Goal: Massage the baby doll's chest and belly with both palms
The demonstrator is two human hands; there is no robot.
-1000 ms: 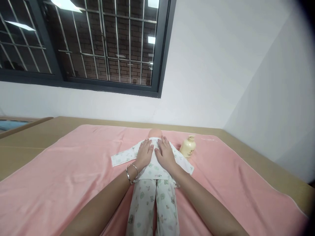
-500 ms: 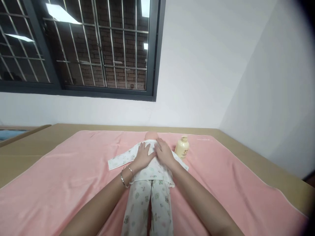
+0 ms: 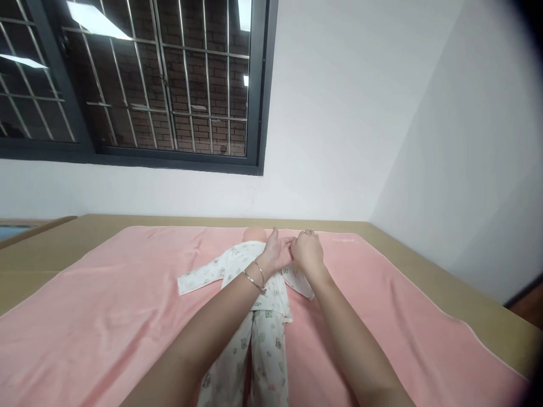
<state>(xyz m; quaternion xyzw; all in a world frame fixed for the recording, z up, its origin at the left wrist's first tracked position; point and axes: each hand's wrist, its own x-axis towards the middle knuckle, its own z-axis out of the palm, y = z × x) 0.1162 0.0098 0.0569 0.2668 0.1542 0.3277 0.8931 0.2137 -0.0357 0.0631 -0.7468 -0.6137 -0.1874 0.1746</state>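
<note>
One baby doll (image 3: 254,282) in printed pyjamas lies on one pink towel (image 3: 106,316) — just under the fingers. Left hand (image 3: 278,254) and right hand (image 3: 309,252) meet above its shoulder; can't tell what's gripped.

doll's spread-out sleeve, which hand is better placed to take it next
Left, probably: the left hand is over the doll's chest, nearer that sleeve; the right hand lies farther off and would have to cross the left arm.
</note>
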